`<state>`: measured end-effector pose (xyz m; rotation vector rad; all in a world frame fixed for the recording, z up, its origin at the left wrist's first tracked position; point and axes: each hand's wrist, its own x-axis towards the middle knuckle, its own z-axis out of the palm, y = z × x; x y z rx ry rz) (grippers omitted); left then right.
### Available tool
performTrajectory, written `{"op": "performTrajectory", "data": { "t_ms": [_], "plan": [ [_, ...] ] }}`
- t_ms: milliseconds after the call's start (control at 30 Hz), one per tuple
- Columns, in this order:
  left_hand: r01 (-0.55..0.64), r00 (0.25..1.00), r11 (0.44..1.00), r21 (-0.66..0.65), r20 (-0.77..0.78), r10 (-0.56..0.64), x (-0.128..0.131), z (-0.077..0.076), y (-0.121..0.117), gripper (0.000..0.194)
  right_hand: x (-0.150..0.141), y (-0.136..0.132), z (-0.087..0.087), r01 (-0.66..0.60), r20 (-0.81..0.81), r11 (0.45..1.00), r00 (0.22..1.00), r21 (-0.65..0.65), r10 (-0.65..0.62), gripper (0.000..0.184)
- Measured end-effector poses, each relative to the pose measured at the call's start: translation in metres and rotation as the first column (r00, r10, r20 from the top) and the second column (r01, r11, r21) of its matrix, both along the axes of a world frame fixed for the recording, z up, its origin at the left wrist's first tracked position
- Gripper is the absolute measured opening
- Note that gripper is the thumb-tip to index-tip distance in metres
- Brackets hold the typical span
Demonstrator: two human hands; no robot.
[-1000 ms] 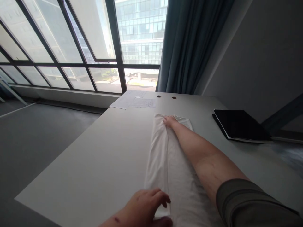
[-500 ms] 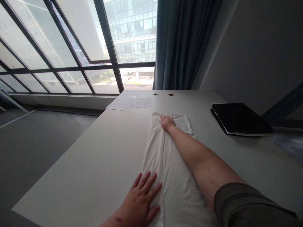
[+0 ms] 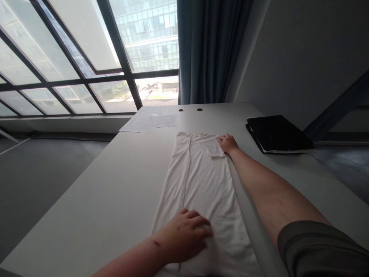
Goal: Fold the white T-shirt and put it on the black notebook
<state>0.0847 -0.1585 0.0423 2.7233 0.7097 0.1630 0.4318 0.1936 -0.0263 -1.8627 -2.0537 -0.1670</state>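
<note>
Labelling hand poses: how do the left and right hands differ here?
Left hand over the near part of the white shirt; right hand at its far right corner. Left hand larger in view; right hand smaller. Left hand slightly blurred; right hand sharper. Both are bare.

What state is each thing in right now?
White garment, laid lengthwise, wrinkled
Left hand, fingers bent over garment, contact unclear
Right hand, at garment's far right corner
Window pane, tilted open
Curtain, gathered in folds
Papers, lying flat
Black folder, lying flat
</note>
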Motion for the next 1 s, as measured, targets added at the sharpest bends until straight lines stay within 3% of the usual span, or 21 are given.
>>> {"op": "performTrajectory", "data": {
  "t_ms": [100,200,300,400,567,767,900,1000],
  "plan": [
    [0.241,0.97,0.97,0.02,-0.037,-0.24,0.056,0.004,0.007,0.032,0.006,-0.007,-0.009,-0.029,-0.058,0.999,0.998,-0.014,0.028,0.041],
    [0.381,0.922,0.924,0.038,-0.085,-0.377,0.097,0.004,0.009,0.034,0.005,-0.006,-0.011,-0.038,-0.113,0.999,0.993,-0.025,0.035,0.038],
    [0.43,0.894,0.902,0.026,-0.148,-0.422,0.117,0.004,0.008,0.03,0.005,-0.004,-0.011,-0.031,-0.173,0.999,0.985,-0.04,0.023,0.039],
    [0.437,0.879,0.899,0.017,-0.22,-0.423,0.12,0.006,0.008,0.016,0.006,-0.005,-0.009,-0.032,-0.236,0.997,0.972,-0.064,0.016,0.039],
    [0.392,0.914,0.92,0.029,-0.127,-0.385,0.105,0.018,0.005,0.015,0.001,-0.002,0.004,-0.039,-0.295,0.987,0.956,-0.153,-0.008,0.039],
    [0.278,0.96,0.961,0.018,-0.028,-0.277,0.058,0.032,-0.004,0.009,-0.032,0.02,0.042,-0.058,-0.273,0.973,0.962,-0.225,-0.006,0.054],
    [0.075,0.997,0.996,-0.043,0.008,-0.074,0.006,0.024,-0.02,0.017,-0.077,0.036,0.054,-0.128,-0.226,0.965,0.971,-0.228,0.075,0.056],
    [-0.075,0.995,0.987,-0.141,0.049,0.083,-0.031,0.008,-0.035,0.027,-0.111,0.038,0.043,-0.186,-0.185,0.955,0.972,-0.231,0.145,0.051]
  ]
}}
